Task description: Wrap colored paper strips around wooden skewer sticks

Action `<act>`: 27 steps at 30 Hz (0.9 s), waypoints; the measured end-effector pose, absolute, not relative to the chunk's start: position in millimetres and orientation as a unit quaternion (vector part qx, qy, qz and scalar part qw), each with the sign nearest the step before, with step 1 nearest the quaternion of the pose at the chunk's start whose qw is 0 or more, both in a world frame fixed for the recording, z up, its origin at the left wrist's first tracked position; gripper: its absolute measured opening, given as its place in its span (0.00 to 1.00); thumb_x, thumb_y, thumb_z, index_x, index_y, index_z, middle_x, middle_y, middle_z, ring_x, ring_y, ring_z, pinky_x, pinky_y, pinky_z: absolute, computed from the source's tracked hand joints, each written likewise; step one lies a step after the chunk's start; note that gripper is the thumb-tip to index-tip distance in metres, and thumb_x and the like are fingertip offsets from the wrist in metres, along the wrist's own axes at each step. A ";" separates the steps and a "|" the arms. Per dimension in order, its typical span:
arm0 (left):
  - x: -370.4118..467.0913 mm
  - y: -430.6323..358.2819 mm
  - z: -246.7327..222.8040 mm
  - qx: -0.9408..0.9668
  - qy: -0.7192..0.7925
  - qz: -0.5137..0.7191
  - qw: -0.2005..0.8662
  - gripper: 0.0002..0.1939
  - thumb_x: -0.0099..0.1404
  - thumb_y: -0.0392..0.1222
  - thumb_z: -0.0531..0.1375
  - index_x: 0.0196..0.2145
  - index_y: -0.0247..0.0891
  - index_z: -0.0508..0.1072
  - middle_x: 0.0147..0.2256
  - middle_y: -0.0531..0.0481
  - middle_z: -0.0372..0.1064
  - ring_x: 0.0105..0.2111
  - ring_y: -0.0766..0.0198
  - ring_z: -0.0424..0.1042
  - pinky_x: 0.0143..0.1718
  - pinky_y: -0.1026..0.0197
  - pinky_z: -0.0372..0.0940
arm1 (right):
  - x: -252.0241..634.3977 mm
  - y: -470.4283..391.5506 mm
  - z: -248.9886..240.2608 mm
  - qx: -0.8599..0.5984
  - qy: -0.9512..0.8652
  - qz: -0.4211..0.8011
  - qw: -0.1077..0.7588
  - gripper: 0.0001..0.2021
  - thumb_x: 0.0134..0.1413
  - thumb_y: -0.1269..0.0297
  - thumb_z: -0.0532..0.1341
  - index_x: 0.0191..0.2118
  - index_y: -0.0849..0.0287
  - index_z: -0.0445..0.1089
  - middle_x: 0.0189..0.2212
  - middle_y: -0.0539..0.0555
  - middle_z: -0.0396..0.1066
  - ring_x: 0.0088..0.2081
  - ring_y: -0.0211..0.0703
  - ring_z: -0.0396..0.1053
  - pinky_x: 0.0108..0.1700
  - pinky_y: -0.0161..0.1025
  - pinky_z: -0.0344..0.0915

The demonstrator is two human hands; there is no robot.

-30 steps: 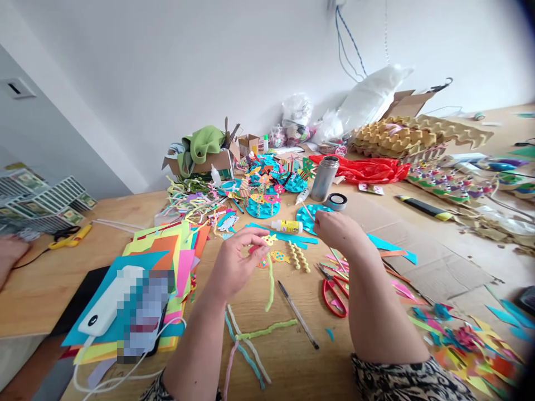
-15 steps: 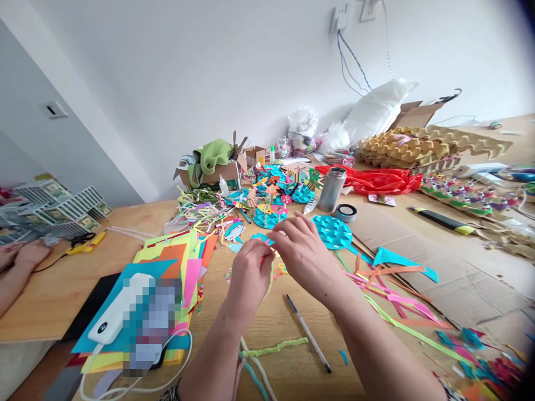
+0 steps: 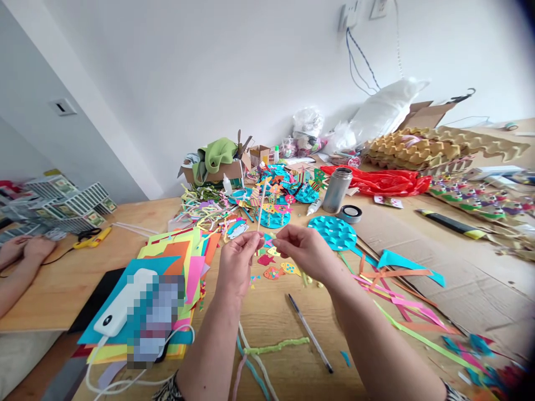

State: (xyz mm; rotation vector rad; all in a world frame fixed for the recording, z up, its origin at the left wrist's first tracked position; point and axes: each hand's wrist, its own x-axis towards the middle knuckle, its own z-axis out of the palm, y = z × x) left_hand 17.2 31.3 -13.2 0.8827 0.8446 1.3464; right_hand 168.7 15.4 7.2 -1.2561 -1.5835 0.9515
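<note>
A thin white stick [image 3: 262, 209] is clamped low in the left hand [image 3: 237, 263], leaving its top free; the right hand [image 3: 308, 252] is held nearby, fingertips pinched together, any contents hidden

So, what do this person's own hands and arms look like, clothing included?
The left hand and right hand are ungloved, with no watch or bracelet showing at the wrists. The forearms are uncovered up to the left sleeve and right sleeve, which just enter at the bottom edge; the fabric shows a black-and-pale pattern.
</note>
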 end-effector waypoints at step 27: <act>18.9 18.8 -14.5 0.527 0.357 0.337 0.693 0.24 0.51 0.41 0.68 0.47 0.39 0.70 0.31 0.51 0.71 0.26 0.63 0.75 0.33 0.56 0.70 | 188.6 30.9 -0.8 -0.455 -0.488 0.413 0.620 0.13 0.45 0.56 0.67 0.26 0.60 0.69 0.18 0.48 0.67 0.20 0.34 0.63 0.24 0.33 0.61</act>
